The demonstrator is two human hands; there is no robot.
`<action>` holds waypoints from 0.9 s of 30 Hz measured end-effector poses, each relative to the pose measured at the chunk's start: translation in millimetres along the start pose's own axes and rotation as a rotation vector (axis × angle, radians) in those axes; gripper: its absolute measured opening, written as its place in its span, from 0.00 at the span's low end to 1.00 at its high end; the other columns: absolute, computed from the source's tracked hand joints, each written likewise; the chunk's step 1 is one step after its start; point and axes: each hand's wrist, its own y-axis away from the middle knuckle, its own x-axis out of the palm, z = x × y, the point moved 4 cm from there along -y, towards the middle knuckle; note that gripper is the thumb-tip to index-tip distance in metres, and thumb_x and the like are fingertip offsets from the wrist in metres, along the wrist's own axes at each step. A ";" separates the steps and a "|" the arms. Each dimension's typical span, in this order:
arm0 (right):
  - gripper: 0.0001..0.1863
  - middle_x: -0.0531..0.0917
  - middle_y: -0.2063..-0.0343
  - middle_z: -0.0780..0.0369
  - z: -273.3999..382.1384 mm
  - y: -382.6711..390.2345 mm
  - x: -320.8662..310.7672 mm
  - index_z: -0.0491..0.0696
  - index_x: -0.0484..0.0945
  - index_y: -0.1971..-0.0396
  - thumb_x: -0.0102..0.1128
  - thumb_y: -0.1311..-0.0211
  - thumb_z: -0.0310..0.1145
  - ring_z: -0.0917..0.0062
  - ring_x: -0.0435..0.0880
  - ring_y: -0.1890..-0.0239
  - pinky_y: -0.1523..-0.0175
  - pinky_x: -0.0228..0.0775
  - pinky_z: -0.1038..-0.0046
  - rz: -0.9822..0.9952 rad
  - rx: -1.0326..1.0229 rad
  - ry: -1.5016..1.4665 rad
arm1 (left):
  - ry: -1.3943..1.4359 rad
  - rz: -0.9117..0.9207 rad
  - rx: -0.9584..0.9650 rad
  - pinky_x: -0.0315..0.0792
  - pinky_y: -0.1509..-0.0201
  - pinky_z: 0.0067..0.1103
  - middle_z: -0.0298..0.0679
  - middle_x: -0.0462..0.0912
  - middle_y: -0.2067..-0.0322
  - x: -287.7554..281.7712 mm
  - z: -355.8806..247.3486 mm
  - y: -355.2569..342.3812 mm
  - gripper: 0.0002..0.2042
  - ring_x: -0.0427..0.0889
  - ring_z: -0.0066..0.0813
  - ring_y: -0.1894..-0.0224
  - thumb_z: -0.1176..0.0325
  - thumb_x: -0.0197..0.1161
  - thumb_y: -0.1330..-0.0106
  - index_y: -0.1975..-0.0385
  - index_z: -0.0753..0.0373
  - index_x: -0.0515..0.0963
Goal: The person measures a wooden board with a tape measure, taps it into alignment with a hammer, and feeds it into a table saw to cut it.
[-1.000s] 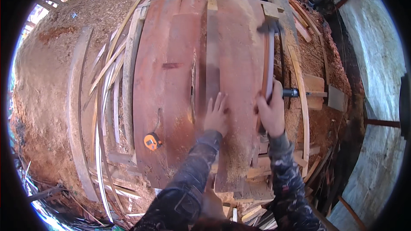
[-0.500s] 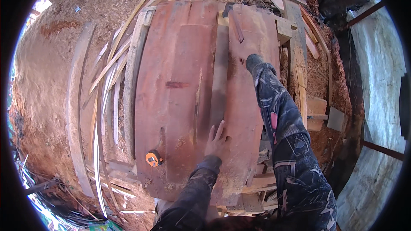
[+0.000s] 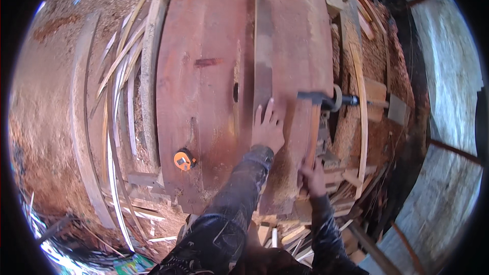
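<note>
My right hand (image 3: 311, 177) is wrapped round the lower end of the wooden handle of a hammer (image 3: 314, 127). The hammer's dark head points away from me, over the right edge of the reddish wooden panel (image 3: 216, 30). A narrow wooden strip (image 3: 263, 46) runs lengthwise on the panel. Beside its near end, my left hand (image 3: 269, 133) rests with fingers stretched out, the fingertips at the strip. An orange and black tape measure (image 3: 184, 159) lies on the panel's near left part.
Just past the panel's right edge is a black tool with a round part (image 3: 349, 100). Long boards (image 3: 84, 117) and thin offcuts lie at the left over sawdust. More beams (image 3: 356, 66) flank the right side. Pale sheeting (image 3: 451, 71) hangs at the far right.
My right hand has picked up the hammer from the panel's far end and brought it back toward me. My left hand has shifted slightly along the strip. The view has tilted nearer.
</note>
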 end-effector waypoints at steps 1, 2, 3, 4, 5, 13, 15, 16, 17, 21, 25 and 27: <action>0.10 0.72 0.81 0.69 -40.4 33.3 -1.2 0.48 0.72 0.59 0.62 0.38 0.29 0.83 0.71 0.85 0.82 0.63 0.78 0.018 0.103 -0.133 | 0.005 -0.142 0.012 0.37 0.21 0.49 0.46 0.75 0.38 3.7 1.6 3.4 0.16 0.42 0.45 0.21 0.61 0.54 0.35 0.54 0.60 0.84; 0.10 0.72 0.81 0.69 -71.3 59.8 -5.7 0.48 0.72 0.59 0.62 0.38 0.29 0.83 0.71 0.85 0.82 0.63 0.78 -0.028 0.108 -0.160 | 0.022 -0.117 0.056 0.37 0.21 0.49 0.46 0.75 0.38 3.6 -4.8 3.9 0.16 0.42 0.45 0.21 0.61 0.54 0.35 0.54 0.60 0.84; 0.09 0.71 0.82 0.68 -105.3 86.4 -4.2 0.49 0.72 0.60 0.62 0.37 0.28 0.83 0.70 0.86 0.83 0.62 0.78 -0.008 0.207 -0.234 | 0.073 -0.128 0.073 0.39 0.21 0.48 0.47 0.75 0.38 -6.0 -9.9 4.2 0.15 0.45 0.46 0.22 0.62 0.53 0.34 0.56 0.60 0.84; 0.09 0.70 0.83 0.67 -136.1 112.6 2.6 0.50 0.71 0.60 0.61 0.36 0.27 0.82 0.69 0.87 0.85 0.61 0.77 0.024 0.296 -0.313 | 0.117 -0.143 0.086 0.40 0.21 0.48 0.47 0.75 0.39 -14.0 -11.3 6.5 0.14 0.49 0.47 0.22 0.64 0.53 0.34 0.57 0.60 0.84; 0.09 0.70 0.83 0.67 -160.7 131.4 14.0 0.50 0.71 0.60 0.61 0.36 0.27 0.82 0.69 0.87 0.85 0.61 0.77 0.020 0.290 -0.349 | 0.099 -0.130 0.116 0.40 0.21 0.48 0.47 0.75 0.39 -7.1 1.4 9.7 0.14 0.49 0.47 0.22 0.64 0.53 0.34 0.57 0.60 0.84; 0.13 0.76 0.83 0.66 -288.8 204.9 25.4 0.46 0.74 0.70 0.71 0.42 0.35 0.81 0.75 0.86 0.81 0.68 0.75 -0.201 0.195 -0.216 | 0.299 -0.151 0.213 0.66 0.34 0.43 0.52 0.69 0.38 -63.0 96.3 212.5 0.20 0.68 0.56 0.37 0.68 0.63 0.39 0.45 0.58 0.77; 0.14 0.75 0.84 0.66 -292.4 209.7 30.8 0.45 0.74 0.70 0.72 0.42 0.36 0.80 0.74 0.88 0.82 0.67 0.75 -0.235 0.194 -0.092 | 0.177 -0.084 0.204 0.66 0.35 0.43 0.53 0.67 0.37 -78.7 133.2 252.8 0.24 0.68 0.56 0.37 0.67 0.65 0.39 0.41 0.56 0.75; 0.12 0.74 0.85 0.66 -289.4 212.5 35.3 0.44 0.75 0.70 0.69 0.44 0.33 0.80 0.73 0.89 0.84 0.65 0.74 -0.271 0.158 -0.101 | -0.038 -0.045 0.183 0.68 0.36 0.42 0.52 0.66 0.36 -77.9 153.8 265.3 0.27 0.68 0.57 0.37 0.66 0.67 0.41 0.39 0.55 0.73; 0.12 0.74 0.85 0.66 -285.2 215.3 39.3 0.44 0.75 0.70 0.69 0.44 0.33 0.80 0.73 0.89 0.84 0.65 0.74 -0.286 0.144 -0.124 | -0.147 -0.034 0.184 0.68 0.36 0.42 0.52 0.65 0.36 -75.1 170.9 263.2 0.29 0.68 0.57 0.38 0.66 0.69 0.42 0.38 0.54 0.72; 0.08 0.73 0.89 0.65 -304.8 247.6 63.4 0.42 0.75 0.71 0.62 0.50 0.29 0.79 0.71 0.91 0.87 0.61 0.74 -0.455 0.078 -0.215 | -0.150 0.146 0.209 0.70 0.38 0.41 0.52 0.66 0.39 -58.7 227.1 248.3 0.36 0.69 0.56 0.39 0.64 0.75 0.48 0.35 0.50 0.70; 0.09 0.75 0.86 0.64 -352.3 326.3 79.3 0.42 0.76 0.69 0.62 0.48 0.30 0.79 0.73 0.89 0.85 0.62 0.73 -0.576 0.107 -0.242 | -0.185 0.190 0.178 0.72 0.41 0.40 0.52 0.69 0.46 -61.3 225.7 244.9 0.37 0.74 0.56 0.44 0.64 0.79 0.52 0.39 0.52 0.71; 0.08 0.74 0.88 0.64 -379.4 369.4 74.4 0.43 0.73 0.73 0.62 0.49 0.30 0.79 0.72 0.91 0.87 0.62 0.74 -0.681 0.145 -0.300 | 0.033 0.214 0.067 0.71 0.40 0.40 0.52 0.72 0.48 -66.3 213.2 252.7 0.36 0.75 0.56 0.47 0.64 0.78 0.51 0.37 0.48 0.72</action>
